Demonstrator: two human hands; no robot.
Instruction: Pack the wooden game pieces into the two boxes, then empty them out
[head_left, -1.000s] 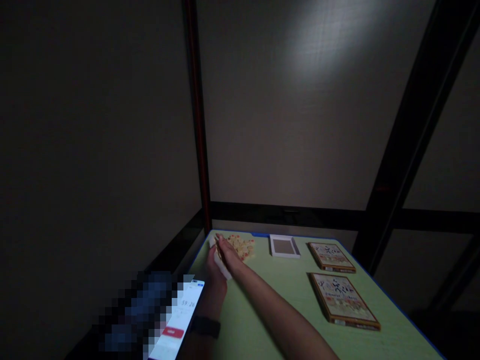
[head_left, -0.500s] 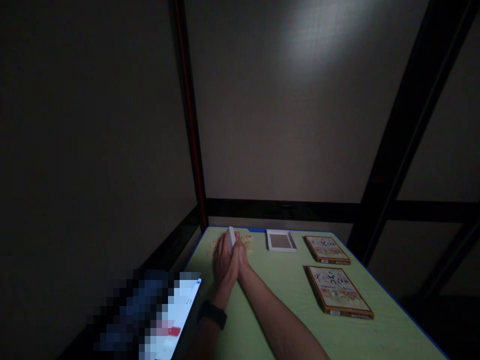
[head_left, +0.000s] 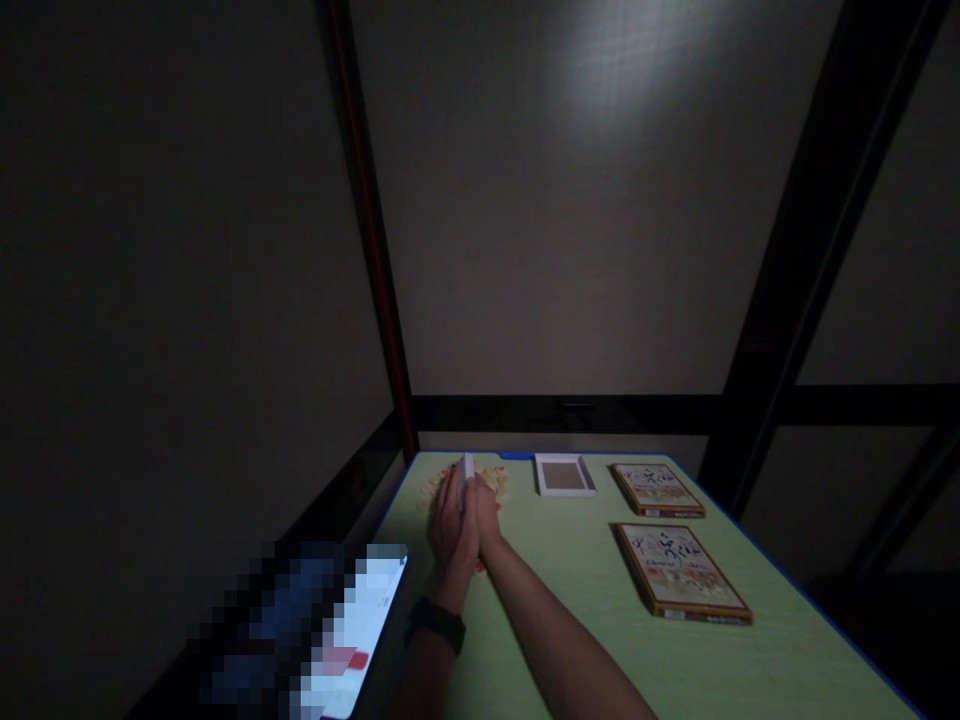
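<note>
A white cardboard box part stands on edge between my two hands, its narrow side facing up. My left hand, with a dark watch at the wrist, presses against its left side. My right hand presses from the right, its fingers largely hidden. Beneath and around the hands lie several round, pale wooden Chinese chess pieces, some with red marks. One or more pieces with red marks show just below the right wrist. The inside of the held box is hidden.
A shallow open white box sits at the table's back edge. Two printed game boxes lie flat at the right. A lit screen, partly pixelated, is at the lower left. The green table has a blue edge.
More chess pieces now lie spread on the table around my hands, including red-marked ones near the right wrist. Both hands still grip the box. The view has shifted slightly.
</note>
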